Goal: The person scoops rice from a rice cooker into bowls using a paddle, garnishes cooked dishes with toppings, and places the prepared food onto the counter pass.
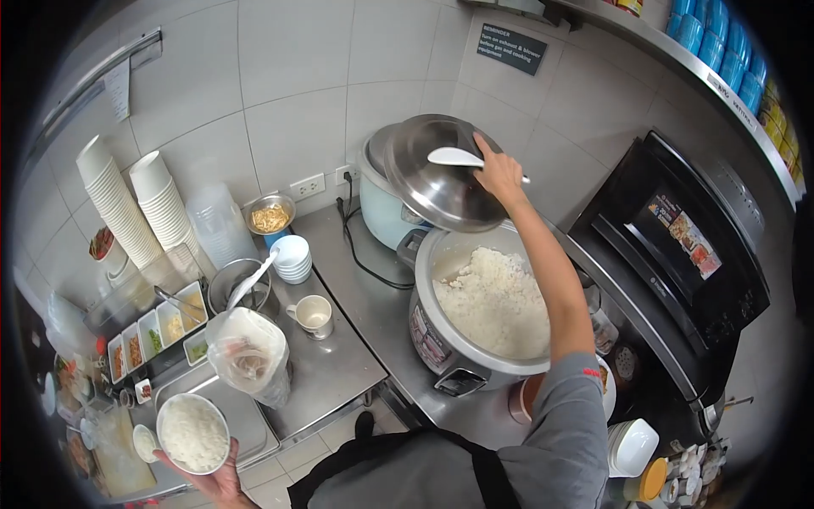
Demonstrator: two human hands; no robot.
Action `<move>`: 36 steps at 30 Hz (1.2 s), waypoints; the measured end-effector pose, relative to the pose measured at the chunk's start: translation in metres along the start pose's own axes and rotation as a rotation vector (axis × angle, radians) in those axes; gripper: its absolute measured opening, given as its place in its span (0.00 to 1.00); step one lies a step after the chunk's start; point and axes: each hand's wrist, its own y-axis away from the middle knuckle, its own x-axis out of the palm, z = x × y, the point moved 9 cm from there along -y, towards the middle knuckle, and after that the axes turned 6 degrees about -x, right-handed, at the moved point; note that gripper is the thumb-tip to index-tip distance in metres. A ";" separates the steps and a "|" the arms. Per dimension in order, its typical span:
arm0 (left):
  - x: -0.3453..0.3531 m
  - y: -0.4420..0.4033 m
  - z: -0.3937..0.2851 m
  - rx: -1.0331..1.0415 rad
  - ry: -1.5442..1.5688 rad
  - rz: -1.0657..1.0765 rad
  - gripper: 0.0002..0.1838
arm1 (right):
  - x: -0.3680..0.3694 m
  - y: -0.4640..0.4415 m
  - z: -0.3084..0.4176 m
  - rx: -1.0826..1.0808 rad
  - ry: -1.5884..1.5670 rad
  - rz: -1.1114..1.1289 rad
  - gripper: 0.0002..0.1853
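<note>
My left hand [216, 482] is wrapped round a white bowl [194, 433] heaped with cooked rice, low at the left. Reaching up across the view, my right hand [498, 172] grips a round steel lid [441, 199] near its middle, with one finger stretched over the metal. A white rice paddle [454, 157] is in the same hand, its blade lying across the lid. The tilted lid is raised over the back of a large open rice cooker [441, 339]. White rice [492, 301] fills much of its pot. The lid's knob is hidden by my fingers.
A second, pale cooker [381, 212] stands behind, its cord on the steel counter. Stacked paper cups [119, 204], a steel mug [314, 316], a plastic-bag-lined container [250, 352] and topping trays [153, 335] occupy the left. A black appliance [678, 263] stands at right, beneath a shelf.
</note>
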 end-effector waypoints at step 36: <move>0.006 0.114 0.070 -0.225 0.515 0.087 0.50 | -0.097 0.260 0.198 -0.521 -0.830 0.098 0.24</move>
